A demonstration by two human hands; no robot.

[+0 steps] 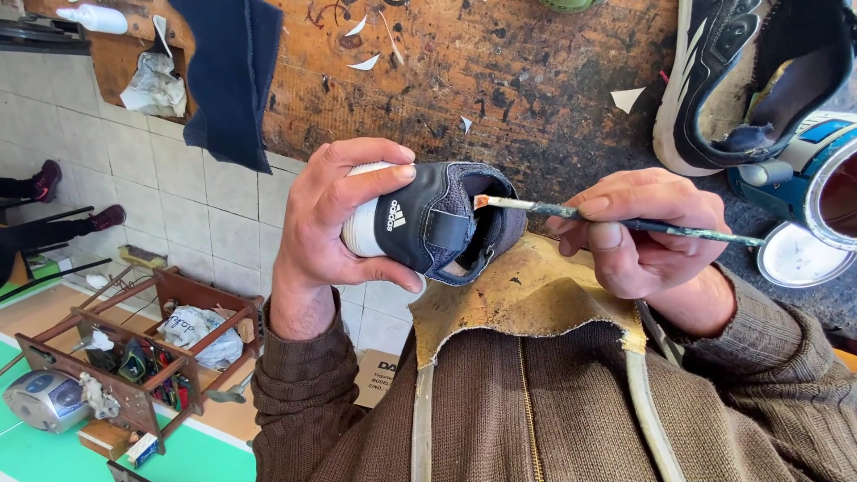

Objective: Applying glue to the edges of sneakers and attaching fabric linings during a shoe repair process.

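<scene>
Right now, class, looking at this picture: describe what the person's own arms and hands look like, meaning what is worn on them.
Both hands are bare: no gloves, rings or watch show on the left hand or the right hand. Each arm is covered to the wrist by a brown ribbed knit sleeve, bunched in soft folds at the cuff. The right sleeve matches; both belong to a zip-front brown knit top.
</scene>
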